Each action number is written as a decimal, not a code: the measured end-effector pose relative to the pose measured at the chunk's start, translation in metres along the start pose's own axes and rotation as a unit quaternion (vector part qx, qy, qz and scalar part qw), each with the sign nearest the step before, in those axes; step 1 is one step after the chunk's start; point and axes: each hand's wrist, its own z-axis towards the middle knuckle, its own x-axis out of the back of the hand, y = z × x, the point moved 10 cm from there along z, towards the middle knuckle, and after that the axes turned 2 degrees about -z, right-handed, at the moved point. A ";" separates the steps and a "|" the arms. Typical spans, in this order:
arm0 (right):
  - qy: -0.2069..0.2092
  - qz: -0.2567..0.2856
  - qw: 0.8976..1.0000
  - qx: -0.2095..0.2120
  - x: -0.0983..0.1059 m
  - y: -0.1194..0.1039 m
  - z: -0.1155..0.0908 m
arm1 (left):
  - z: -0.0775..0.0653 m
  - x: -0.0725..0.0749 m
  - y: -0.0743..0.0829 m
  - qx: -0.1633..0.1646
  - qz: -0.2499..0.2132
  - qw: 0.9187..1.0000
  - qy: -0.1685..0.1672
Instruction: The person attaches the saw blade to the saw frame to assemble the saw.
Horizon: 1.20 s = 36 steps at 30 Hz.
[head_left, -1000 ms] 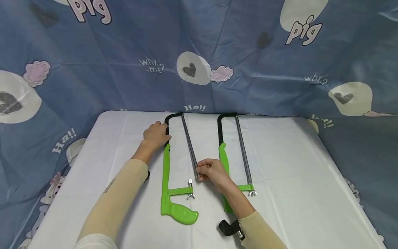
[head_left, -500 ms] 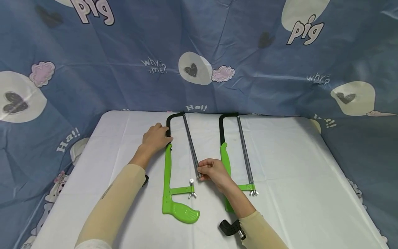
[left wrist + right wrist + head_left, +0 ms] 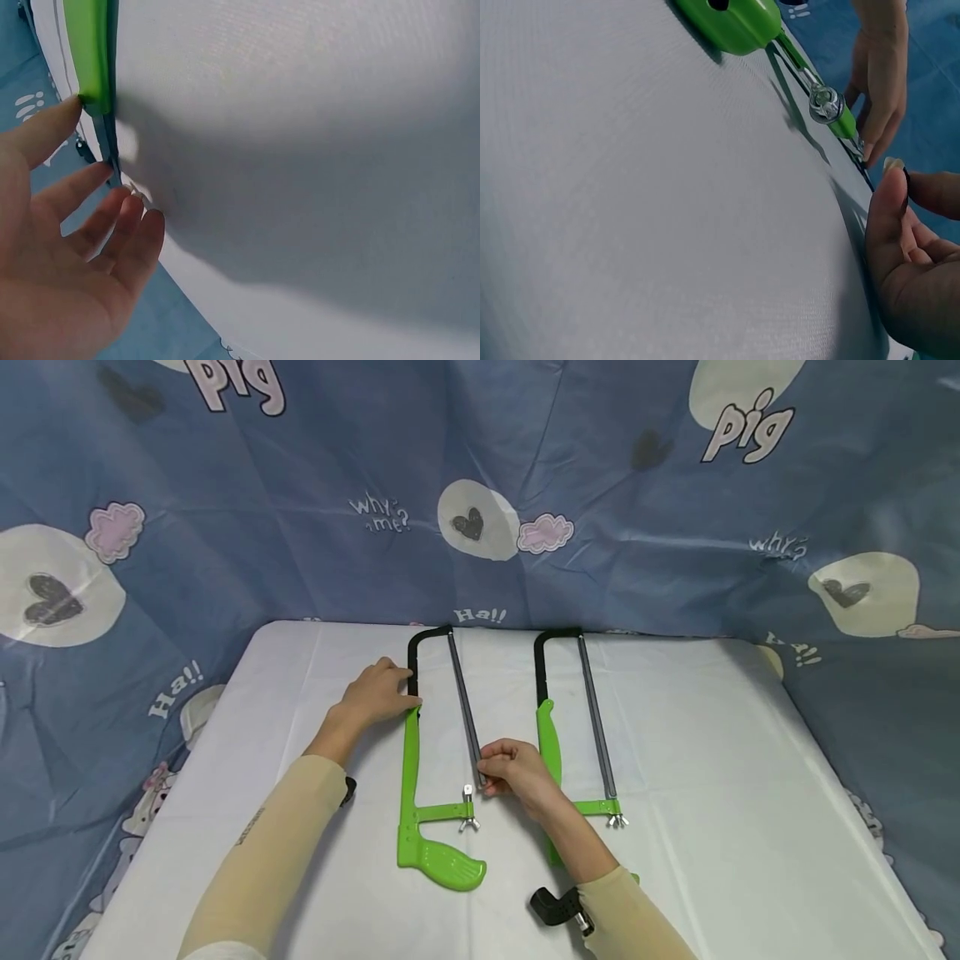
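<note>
Two hacksaws with green handles and black front frames lie on the white cloth. At the left hacksaw point(image 3: 409, 760), the left hand point(image 3: 375, 693) rests its thumb and index fingertip on the frame where green meets black. Its palm and loosely bent fingers point(image 3: 142, 247) show in the left wrist view. The right hand point(image 3: 521, 774) pinches the lower end of the grey blade point(image 3: 465, 706) between thumb and fingers. That end stands just right of the metal pin point(image 3: 468, 793), apart from it; the blade's far end meets the frame tip. A wing nut point(image 3: 826, 103) appears in the right wrist view.
Partly behind the right forearm lies the second hacksaw point(image 3: 550, 747), its blade point(image 3: 596, 718) spanning the frame. A black wrist-worn device point(image 3: 555, 907) sits at the right sleeve. Blue patterned fabric point(image 3: 480, 577) hangs behind the white-covered table point(image 3: 720, 793).
The whole view has shifted slightly. The left thumb has slid down toward the green handle, away from the index finger. The right hand keeps its pinch on the blade end, now slightly nearer the pin.
</note>
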 end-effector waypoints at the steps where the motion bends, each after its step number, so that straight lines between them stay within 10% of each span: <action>1: -0.003 0.000 1.000 -0.002 -0.001 0.001 0.000 | 0.000 -0.001 -0.001 -0.001 0.002 1.000 -0.001; 36: -0.029 -0.082 0.996 0.015 -0.019 0.001 0.003 | 0.001 -0.008 -0.008 -0.011 -0.002 1.000 -0.013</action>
